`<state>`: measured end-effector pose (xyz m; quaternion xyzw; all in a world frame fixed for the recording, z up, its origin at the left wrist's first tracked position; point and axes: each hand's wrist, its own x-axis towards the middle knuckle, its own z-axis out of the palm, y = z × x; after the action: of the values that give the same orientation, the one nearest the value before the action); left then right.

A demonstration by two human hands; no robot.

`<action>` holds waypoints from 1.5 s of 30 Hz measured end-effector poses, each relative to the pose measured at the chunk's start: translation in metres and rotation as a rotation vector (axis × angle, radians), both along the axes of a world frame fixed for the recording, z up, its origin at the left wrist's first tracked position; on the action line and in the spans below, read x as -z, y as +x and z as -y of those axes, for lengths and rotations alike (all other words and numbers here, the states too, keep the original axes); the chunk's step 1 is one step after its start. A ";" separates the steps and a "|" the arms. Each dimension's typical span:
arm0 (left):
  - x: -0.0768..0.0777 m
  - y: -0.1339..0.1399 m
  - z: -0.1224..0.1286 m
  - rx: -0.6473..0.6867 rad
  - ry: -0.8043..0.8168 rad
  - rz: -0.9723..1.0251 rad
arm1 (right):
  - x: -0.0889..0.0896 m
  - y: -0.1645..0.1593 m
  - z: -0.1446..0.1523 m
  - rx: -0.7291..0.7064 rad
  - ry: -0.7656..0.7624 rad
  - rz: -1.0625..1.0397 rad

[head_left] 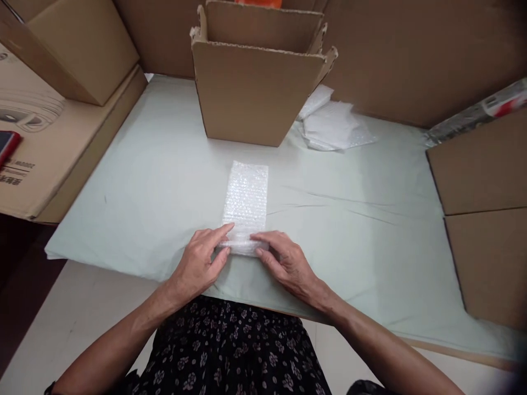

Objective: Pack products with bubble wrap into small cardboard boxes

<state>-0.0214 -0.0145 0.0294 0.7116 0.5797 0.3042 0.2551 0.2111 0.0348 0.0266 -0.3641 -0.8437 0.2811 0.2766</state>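
The left hand and right hand both pinch one bubble-wrap strip at its near end; beyond it stands one cardboard box.

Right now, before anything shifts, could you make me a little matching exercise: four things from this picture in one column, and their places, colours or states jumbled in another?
Things
1. bubble-wrap strip
2. cardboard box
3. loose bubble-wrap sheets
4. tablecloth

Descriptions
A. pale green, spread flat beneath the others
B. piled to the right of the tallest thing
C. held at its near end by the left hand and right hand
D. brown, standing upright

Pairs: 1-C, 2-D, 3-B, 4-A
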 end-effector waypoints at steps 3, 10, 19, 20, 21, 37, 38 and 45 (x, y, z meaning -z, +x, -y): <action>0.003 0.002 -0.014 -0.054 -0.004 -0.148 | -0.002 0.001 0.003 0.071 0.277 0.115; 0.001 0.002 -0.004 0.026 0.255 -0.200 | 0.003 -0.006 -0.007 -0.085 0.290 0.252; 0.006 -0.003 -0.016 -0.034 0.039 -0.185 | -0.012 -0.001 -0.004 -0.041 0.317 0.242; 0.006 -0.002 -0.019 -0.052 0.063 -0.199 | -0.012 -0.002 -0.005 -0.070 0.335 0.286; 0.005 -0.001 -0.021 -0.054 0.090 -0.194 | -0.012 -0.004 -0.006 -0.100 0.335 0.319; -0.004 0.000 -0.046 -0.140 0.004 -0.145 | 0.000 -0.009 -0.021 -0.033 0.346 0.346; -0.007 0.000 -0.042 -0.185 -0.042 -0.034 | 0.002 -0.009 -0.024 -0.020 0.315 0.301; -0.016 0.022 -0.001 -0.247 -0.610 1.002 | 0.005 -0.011 -0.021 0.111 0.085 -0.147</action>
<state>0.0005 -0.0139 0.0458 0.3035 0.5285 0.4498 0.6529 0.1997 0.0557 0.0214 -0.3768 -0.8108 0.2553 0.3681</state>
